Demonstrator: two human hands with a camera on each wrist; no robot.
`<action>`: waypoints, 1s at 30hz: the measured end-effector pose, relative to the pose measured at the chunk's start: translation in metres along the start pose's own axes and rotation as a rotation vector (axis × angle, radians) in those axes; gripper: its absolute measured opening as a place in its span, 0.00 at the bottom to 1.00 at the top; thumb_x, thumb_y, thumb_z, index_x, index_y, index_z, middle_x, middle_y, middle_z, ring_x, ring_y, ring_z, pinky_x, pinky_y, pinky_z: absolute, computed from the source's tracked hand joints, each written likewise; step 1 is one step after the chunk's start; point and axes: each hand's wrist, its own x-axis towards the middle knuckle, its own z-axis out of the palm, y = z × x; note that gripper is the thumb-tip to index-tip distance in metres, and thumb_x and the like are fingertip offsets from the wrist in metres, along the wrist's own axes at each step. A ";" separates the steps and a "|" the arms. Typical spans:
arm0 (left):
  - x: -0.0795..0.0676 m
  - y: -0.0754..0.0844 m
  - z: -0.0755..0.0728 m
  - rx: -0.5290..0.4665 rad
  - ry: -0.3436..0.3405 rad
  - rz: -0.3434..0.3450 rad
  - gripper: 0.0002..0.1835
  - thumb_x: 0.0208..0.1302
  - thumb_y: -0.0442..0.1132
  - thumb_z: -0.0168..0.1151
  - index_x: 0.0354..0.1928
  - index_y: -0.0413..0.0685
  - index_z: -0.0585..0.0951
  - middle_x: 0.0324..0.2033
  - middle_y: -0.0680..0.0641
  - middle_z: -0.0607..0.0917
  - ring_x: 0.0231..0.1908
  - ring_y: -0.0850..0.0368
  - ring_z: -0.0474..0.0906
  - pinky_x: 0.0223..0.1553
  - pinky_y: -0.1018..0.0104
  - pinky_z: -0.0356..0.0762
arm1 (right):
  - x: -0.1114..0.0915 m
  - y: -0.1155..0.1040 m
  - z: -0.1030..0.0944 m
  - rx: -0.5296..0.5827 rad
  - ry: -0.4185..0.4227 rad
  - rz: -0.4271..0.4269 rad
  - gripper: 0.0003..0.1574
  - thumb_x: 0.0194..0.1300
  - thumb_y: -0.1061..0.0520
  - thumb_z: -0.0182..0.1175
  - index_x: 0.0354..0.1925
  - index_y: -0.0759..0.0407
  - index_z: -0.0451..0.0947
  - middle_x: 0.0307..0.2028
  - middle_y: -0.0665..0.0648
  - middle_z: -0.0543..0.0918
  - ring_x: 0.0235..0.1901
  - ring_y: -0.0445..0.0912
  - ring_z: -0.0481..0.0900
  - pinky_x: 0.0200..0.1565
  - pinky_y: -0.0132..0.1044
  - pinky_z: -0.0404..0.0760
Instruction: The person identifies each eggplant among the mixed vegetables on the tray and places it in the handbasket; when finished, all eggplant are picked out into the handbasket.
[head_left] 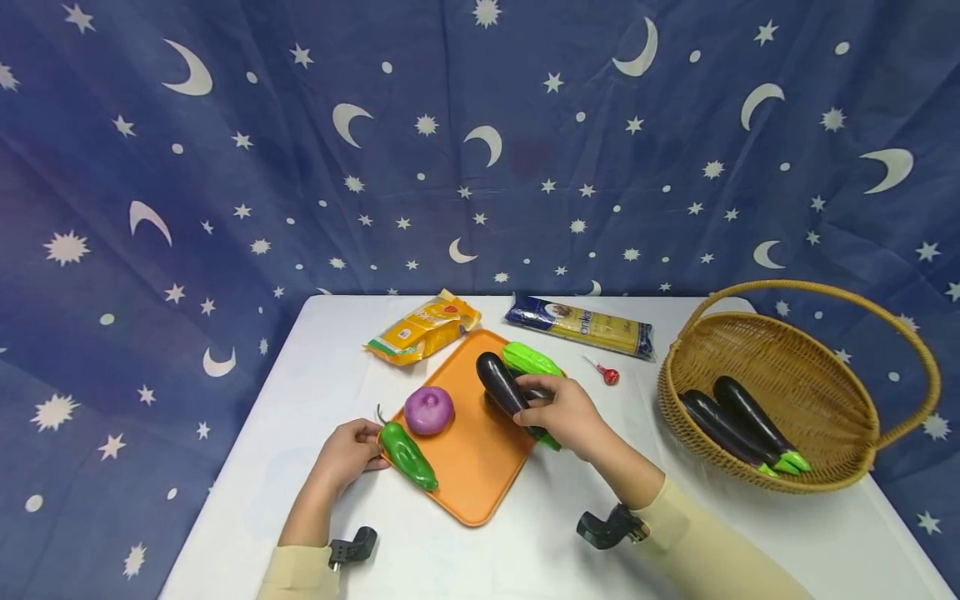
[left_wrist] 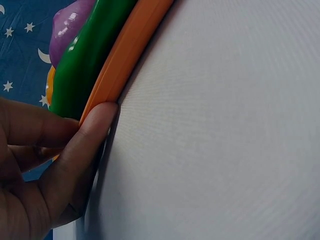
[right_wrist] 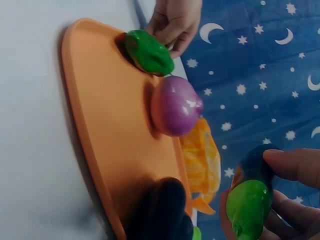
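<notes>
My left hand pinches the left edge of an orange tray between thumb and fingers; the left wrist view shows the thumb on the rim. Over the tray's right side, my right hand grips a dark eggplant, whose green cap faces the right wrist camera. Another eggplant lies on the tray below, partly hidden by the hand in the head view. A bright green vegetable lies at the tray's far corner. A green pepper and a purple onion sit toward the left.
At the right stands a wicker basket with a tall handle, holding two eggplants. Behind the tray are a yellow packet and a pasta bag. A red lollipop lies between tray and basket.
</notes>
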 end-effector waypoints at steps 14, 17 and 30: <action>0.000 0.000 0.000 0.014 -0.001 -0.012 0.17 0.62 0.23 0.56 0.54 0.31 0.78 0.38 0.39 0.79 0.31 0.54 0.82 0.33 0.65 0.89 | -0.006 -0.003 -0.048 0.088 -0.005 -0.042 0.37 0.55 0.66 0.71 0.63 0.62 0.76 0.64 0.64 0.75 0.53 0.55 0.82 0.49 0.45 0.88; 0.001 0.000 0.000 0.016 -0.006 -0.008 0.17 0.62 0.23 0.56 0.54 0.31 0.77 0.38 0.40 0.78 0.31 0.54 0.81 0.33 0.65 0.88 | -0.009 -0.002 -0.059 0.095 0.002 -0.058 0.37 0.55 0.66 0.71 0.64 0.63 0.75 0.64 0.64 0.74 0.52 0.54 0.83 0.49 0.43 0.87; -0.001 0.003 0.000 0.036 -0.009 -0.011 0.17 0.62 0.24 0.56 0.54 0.32 0.78 0.39 0.39 0.78 0.31 0.54 0.81 0.33 0.65 0.88 | -0.020 -0.006 -0.102 0.092 0.051 -0.068 0.39 0.58 0.65 0.69 0.68 0.65 0.70 0.67 0.66 0.70 0.61 0.61 0.76 0.49 0.39 0.86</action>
